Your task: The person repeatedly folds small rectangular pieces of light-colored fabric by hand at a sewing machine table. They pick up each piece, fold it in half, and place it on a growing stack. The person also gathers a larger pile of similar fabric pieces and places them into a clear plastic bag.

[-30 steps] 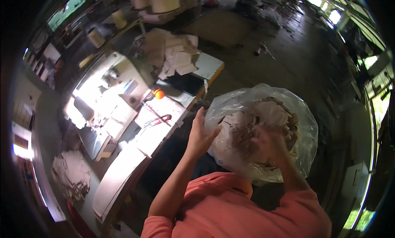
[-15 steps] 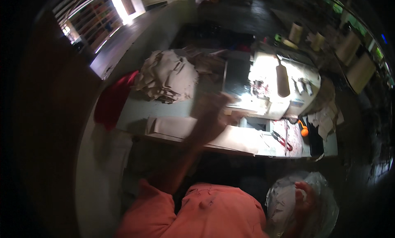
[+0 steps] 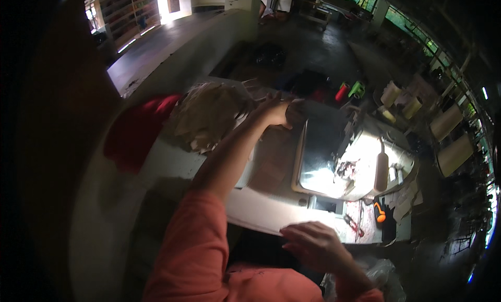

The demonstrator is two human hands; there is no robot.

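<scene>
Two hands apart: left hand (image 3: 275,112) fingers curled on paper pieces (image 3: 271,161), right hand (image 3: 313,244) fingers spread at table edge (image 3: 261,218).

Left hand (image 3: 275,112) stretched far across table (image 3: 172,161), fingers on a dark piece just right of pale fabric pile (image 3: 209,119). Right hand (image 3: 313,244) near, resting at table edge, perhaps on a pale sheet (image 3: 261,216). Sewing machine (image 3: 349,161) right; red cloth (image 3: 136,130) left.
</scene>
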